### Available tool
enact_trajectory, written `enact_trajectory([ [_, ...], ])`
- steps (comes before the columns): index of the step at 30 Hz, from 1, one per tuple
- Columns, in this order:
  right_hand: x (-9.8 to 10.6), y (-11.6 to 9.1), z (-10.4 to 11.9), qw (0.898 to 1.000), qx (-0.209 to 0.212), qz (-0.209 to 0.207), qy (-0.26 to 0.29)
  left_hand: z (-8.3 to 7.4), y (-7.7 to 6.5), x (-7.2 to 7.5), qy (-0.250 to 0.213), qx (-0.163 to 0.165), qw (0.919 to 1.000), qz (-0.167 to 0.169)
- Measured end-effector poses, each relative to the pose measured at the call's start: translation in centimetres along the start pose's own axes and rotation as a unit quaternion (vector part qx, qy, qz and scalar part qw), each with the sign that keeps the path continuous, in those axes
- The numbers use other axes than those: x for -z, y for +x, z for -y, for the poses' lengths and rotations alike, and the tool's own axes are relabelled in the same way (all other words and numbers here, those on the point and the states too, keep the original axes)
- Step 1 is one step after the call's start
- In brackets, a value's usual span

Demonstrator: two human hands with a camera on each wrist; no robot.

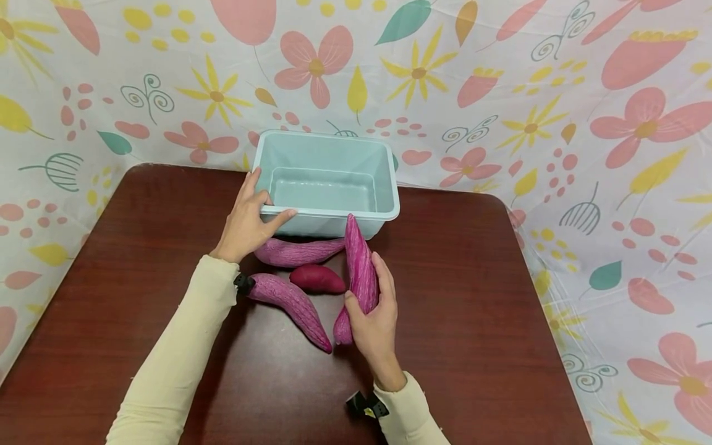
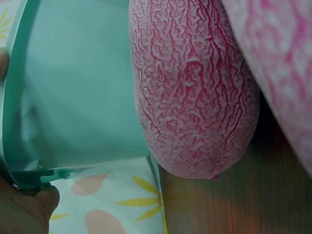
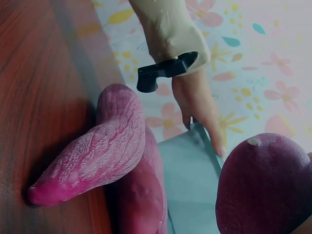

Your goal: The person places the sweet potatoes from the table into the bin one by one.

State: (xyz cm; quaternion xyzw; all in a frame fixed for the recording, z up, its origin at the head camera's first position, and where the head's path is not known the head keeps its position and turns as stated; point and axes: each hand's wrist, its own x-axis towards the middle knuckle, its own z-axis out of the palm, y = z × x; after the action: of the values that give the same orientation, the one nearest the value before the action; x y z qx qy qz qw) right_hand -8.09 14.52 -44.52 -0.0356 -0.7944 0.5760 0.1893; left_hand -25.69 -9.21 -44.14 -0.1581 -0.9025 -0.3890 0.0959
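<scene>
My left hand (image 1: 245, 222) grips the near-left corner of a light blue plastic basin (image 1: 328, 224), thumb on the near rim and fingers on the left side. My right hand (image 1: 378, 321) holds a long, streaked purple sweet potato (image 1: 363, 272), its pointed end up against the basin's front rim in the head view. Its blunt end (image 3: 265, 185) shows large in the right wrist view. Two more long purple sweet potatoes lie nearby: one (image 1: 300, 252) along the basin's front, another (image 1: 292, 303) nearer me. Between them sits a small dark red sweet potato (image 1: 317, 279).
All of this stands on a dark brown wooden table (image 1: 467, 321). A white cloth with a floral print (image 1: 495, 80) hangs behind and beside it, close to the basin's back. Black wrist cameras (image 1: 367, 405) are strapped at both sleeves.
</scene>
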Motion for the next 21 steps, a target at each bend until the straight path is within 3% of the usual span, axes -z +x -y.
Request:
enact_trajectory([
  [21,-0.1,1.8,1.1,0.999,0.042,0.018,0.004,0.0,0.1,-0.1,-0.007,-0.006,1.0000,-0.001],
])
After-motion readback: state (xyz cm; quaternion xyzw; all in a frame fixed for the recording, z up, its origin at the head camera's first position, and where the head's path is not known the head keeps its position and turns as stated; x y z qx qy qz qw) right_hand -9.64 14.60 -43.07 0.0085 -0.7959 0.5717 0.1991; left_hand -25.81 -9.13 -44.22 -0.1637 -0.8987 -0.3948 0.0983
